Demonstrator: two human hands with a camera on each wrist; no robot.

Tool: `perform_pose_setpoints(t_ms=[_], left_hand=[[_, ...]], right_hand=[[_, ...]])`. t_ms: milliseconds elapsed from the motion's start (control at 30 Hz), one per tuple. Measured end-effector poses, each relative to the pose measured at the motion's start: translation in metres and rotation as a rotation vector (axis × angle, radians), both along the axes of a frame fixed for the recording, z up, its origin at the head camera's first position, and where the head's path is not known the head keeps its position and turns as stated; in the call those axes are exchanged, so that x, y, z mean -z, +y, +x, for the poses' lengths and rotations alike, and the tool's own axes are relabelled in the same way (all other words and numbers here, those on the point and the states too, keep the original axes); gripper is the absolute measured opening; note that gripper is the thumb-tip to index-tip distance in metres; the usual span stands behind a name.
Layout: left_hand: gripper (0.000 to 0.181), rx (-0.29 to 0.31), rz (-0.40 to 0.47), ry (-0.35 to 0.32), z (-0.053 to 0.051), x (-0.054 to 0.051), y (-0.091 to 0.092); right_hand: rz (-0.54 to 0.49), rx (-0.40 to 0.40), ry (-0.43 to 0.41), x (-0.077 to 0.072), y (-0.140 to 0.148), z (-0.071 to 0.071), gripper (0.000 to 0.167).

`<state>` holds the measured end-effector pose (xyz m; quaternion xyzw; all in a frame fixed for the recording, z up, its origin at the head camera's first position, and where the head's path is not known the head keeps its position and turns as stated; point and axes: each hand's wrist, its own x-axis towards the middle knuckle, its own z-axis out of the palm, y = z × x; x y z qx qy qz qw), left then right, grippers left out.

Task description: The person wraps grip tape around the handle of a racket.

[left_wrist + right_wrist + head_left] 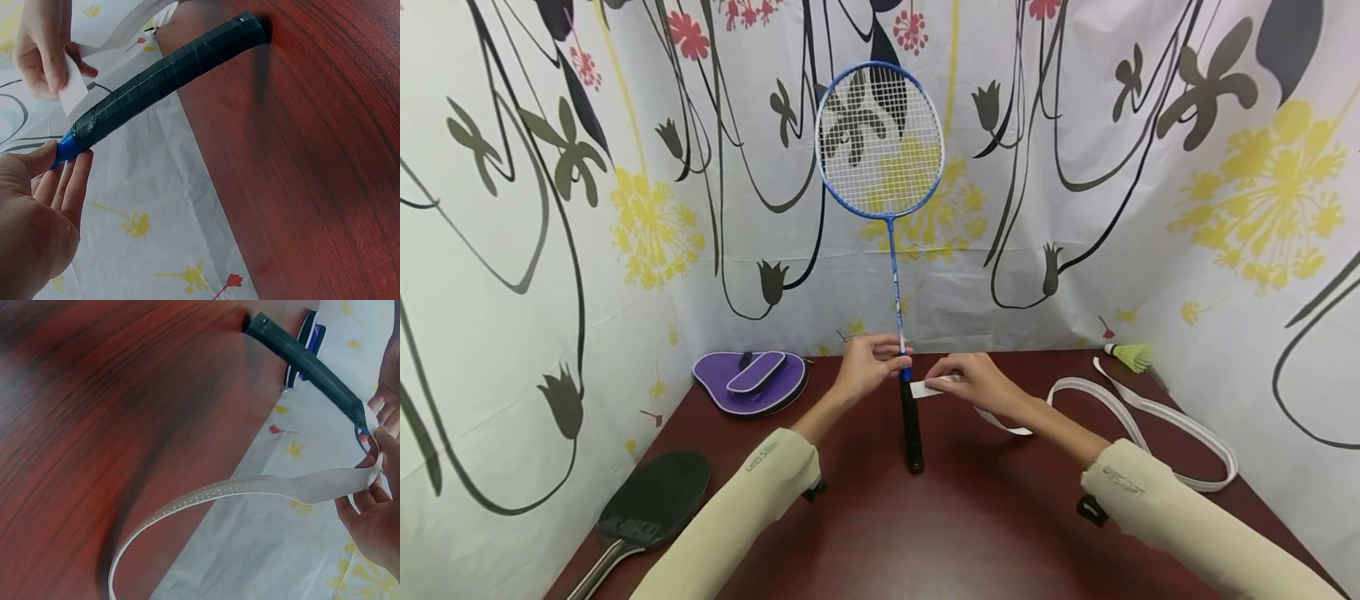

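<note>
Well to the left of the badminton racket [896,275] and nearer the person, a black table tennis paddle [655,500] lies on the dark red surface [917,533]. Also left of the racket, but closer to it and farther back, is a purple case [786,390] with light piping and a small pocket on top. Just at the racket's left side, the left hand [868,365] pinches the blue part directly above the black handle [912,429] between thumb and fingers. The racket itself stands head up, handle down; whether the handle's end touches the surface cannot be told. Just right of the racket, the right hand [973,382] pinches a white strip [281,486], partly dotted with small holes, its free end at the top of the racket's handle. The rest of the strip loops across the surface to the racket's right. Farthest right of the racket, near the back edge, lies a yellow-green shuttlecock [1129,357]. Behind the racket hangs a flower-patterned white cloth [850,275].
</note>
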<state>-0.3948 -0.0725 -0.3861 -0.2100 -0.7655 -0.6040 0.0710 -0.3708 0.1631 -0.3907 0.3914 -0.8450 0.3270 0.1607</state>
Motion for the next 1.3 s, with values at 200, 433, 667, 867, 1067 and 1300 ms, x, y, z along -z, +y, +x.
perform_pose_setpoints(t_ms=[200, 433, 667, 867, 1067, 1300], left_hand=[[0.03, -0.001, -0.001, 0.021, 0.0, 0.0, 0.001], [0.029, 0.002, -0.006, 0.036, 0.0, 0.0, 0.003], [0.029, -0.008, -0.012, 0.031, 0.001, 0.0, 0.003], [0.027, -0.007, -0.025, 0.036, 0.001, 0.001, 0.003], [0.03, -0.006, -0.033, 0.038, 0.003, 0.0, 0.003], [0.031, -0.001, -0.014, 0.028, 0.004, -0.001, 0.003]], right_hand=[[-0.011, 0.006, -0.003, 0.001, -0.015, -0.004, 0.008], [-0.03, 0.065, -0.085, 0.006, -0.021, -0.006, 0.006], [-0.065, 0.133, -0.096, 0.013, -0.024, -0.008, 0.006], [-0.079, 0.168, -0.099, 0.017, -0.025, -0.006, 0.008], [-0.095, 0.169, -0.073, 0.018, -0.026, -0.005, 0.009], [-0.053, 0.157, -0.084, 0.017, -0.027, -0.004, 0.018]])
